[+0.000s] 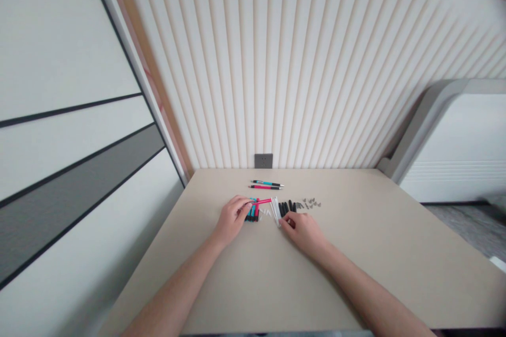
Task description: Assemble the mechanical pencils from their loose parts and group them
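Note:
My left hand (pixel 231 217) is closed around a pink pen barrel (pixel 264 201), which points right with its free end near the white sticks. Below and beside these fingers lie several blue and pink pen barrels (pixel 256 211) with black ends. My right hand (pixel 303 229) has its fingertips pinched at the near end of a bundle of thin white pen refills (pixel 275 210). Small white pieces (pixel 265 212) lie between the barrels and the refills. Just beyond my right hand sits a row of black pen grips (pixel 285 208), partly hidden by the fingers.
Two whole pens, one blue (pixel 268 182) and one pink (pixel 265 187), lie farther back. Small metal springs and clips (pixel 312 203) are scattered right of the grips. The beige table (pixel 245 284) meets a ribbed wall with a dark socket (pixel 263 160).

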{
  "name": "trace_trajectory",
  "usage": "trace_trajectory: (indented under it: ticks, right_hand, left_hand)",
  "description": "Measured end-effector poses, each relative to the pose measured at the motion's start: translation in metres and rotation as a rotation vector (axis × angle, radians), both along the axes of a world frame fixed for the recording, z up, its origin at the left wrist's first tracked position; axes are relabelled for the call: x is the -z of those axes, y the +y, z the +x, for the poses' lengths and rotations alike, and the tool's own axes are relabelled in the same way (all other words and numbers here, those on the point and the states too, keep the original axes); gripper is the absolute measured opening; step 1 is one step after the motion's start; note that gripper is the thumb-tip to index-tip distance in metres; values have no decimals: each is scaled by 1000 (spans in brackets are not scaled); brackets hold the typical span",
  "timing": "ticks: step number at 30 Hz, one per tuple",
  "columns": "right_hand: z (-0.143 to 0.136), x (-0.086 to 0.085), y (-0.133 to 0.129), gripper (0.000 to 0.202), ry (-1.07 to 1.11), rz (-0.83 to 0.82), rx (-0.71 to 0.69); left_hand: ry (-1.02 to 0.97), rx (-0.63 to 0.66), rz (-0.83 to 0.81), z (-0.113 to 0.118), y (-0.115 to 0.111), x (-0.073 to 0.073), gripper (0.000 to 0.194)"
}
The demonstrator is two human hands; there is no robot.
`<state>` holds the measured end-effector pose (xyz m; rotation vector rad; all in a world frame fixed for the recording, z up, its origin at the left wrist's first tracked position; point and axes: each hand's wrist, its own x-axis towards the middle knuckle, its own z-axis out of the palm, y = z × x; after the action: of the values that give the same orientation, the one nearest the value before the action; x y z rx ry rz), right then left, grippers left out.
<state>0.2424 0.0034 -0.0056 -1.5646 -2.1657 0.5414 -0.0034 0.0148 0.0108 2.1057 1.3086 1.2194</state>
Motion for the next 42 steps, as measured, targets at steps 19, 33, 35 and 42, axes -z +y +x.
trace_trajectory:
  ticks: [19, 33, 35, 42]
  right_hand:
    - [0, -4, 2, 33, 215, 55, -119]
    - [-4, -15, -8, 28, 89, -1, -389]
    - [-5, -15, -8, 28, 76, 4, -392]
    - [-4, -10, -5, 27, 62, 21, -396]
  left_hand:
    - [44, 129, -49, 1, -2, -1, 28]
    - [20, 249, -116, 2, -7, -2, 26]
    - [18, 254, -118, 2, -7, -2, 26]
    - [-57, 189, -125, 2, -7, -3, 27]
